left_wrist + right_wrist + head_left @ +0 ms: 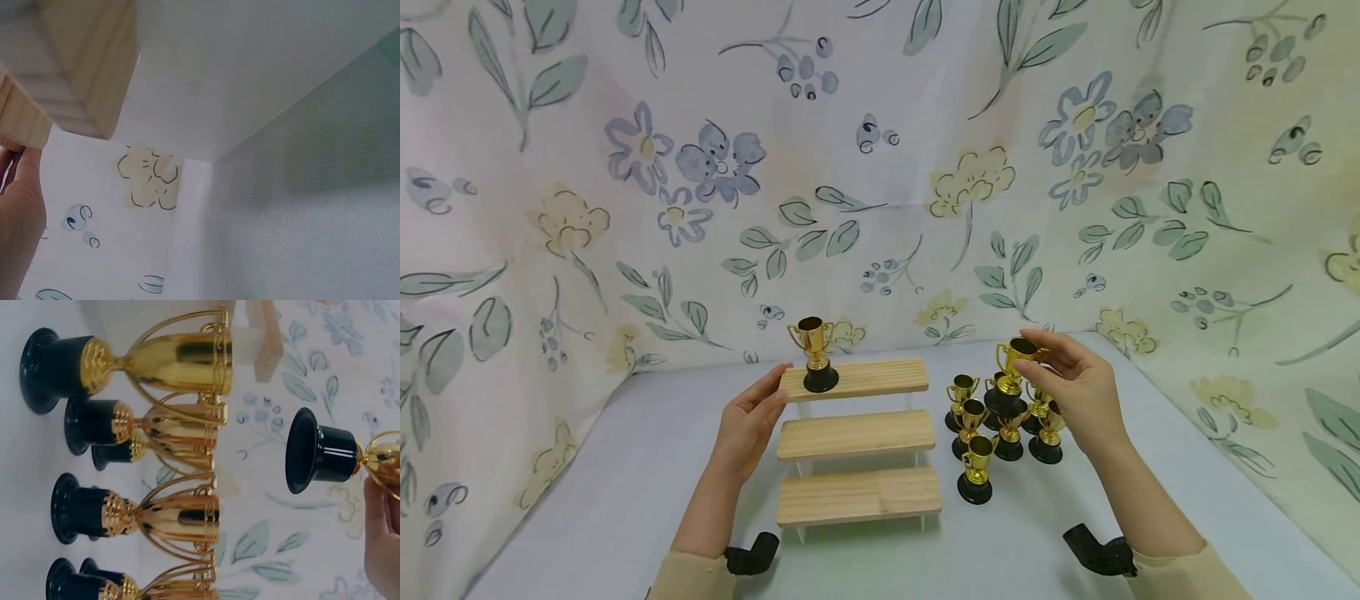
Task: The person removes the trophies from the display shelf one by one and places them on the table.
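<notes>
My right hand (1078, 387) pinches a small gold trophy cup (1021, 350) by its upper part, above a group of similar cups. In the right wrist view the held trophy's black base (322, 450) is off the table. Upright below it stand several gold trophies with black bases, the frontmost trophy (976, 471) a little apart. At the left end of the three-tier stand's top wooden board (880, 377), my left hand (748, 425) grips the edge between thumb and fingers. Another gold trophy (815, 354) stands upright on that board, near its left end.
The middle board (857, 435) and lower board (859, 496) are stepped down toward me on pale legs. A white table surface (865, 567) lies beneath everything. Behind it hangs a floral cloth (880, 167), which also runs along both sides.
</notes>
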Available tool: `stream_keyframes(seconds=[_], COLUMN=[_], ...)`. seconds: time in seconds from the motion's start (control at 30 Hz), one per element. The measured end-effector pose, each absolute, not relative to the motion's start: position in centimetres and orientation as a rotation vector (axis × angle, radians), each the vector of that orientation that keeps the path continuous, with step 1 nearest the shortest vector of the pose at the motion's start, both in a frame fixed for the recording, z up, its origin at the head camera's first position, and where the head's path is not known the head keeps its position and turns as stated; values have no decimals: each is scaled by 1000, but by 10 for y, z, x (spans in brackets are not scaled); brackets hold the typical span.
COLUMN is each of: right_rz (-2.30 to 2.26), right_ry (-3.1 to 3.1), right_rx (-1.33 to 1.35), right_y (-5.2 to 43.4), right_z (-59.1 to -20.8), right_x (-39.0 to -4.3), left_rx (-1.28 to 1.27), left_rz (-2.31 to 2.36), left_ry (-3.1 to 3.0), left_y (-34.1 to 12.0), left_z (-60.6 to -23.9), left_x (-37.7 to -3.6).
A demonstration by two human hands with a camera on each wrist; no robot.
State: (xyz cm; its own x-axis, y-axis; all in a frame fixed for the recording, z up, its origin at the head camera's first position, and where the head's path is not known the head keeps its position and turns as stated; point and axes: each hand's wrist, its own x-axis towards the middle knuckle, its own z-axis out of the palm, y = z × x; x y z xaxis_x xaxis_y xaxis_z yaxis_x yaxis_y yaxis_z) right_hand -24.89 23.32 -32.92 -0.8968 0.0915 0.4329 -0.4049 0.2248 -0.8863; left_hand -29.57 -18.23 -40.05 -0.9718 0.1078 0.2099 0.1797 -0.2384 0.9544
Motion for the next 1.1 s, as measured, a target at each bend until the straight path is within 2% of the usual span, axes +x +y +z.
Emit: stream_keyframes(seconds=[0.73, 1.1], right_rz=[1553, 1532], right_ry=[-2212, -2273], right_rx=[233, 323], right_y=[261, 269], right_z=[-350, -363], right_x=[-245, -242], left_rx=[-369, -383], left_rz=[-2415, -2431], left_ry=[-1899, -1887], left_y=[-182, -182], left_z=[-401, -400], left_x=[-296, -295])
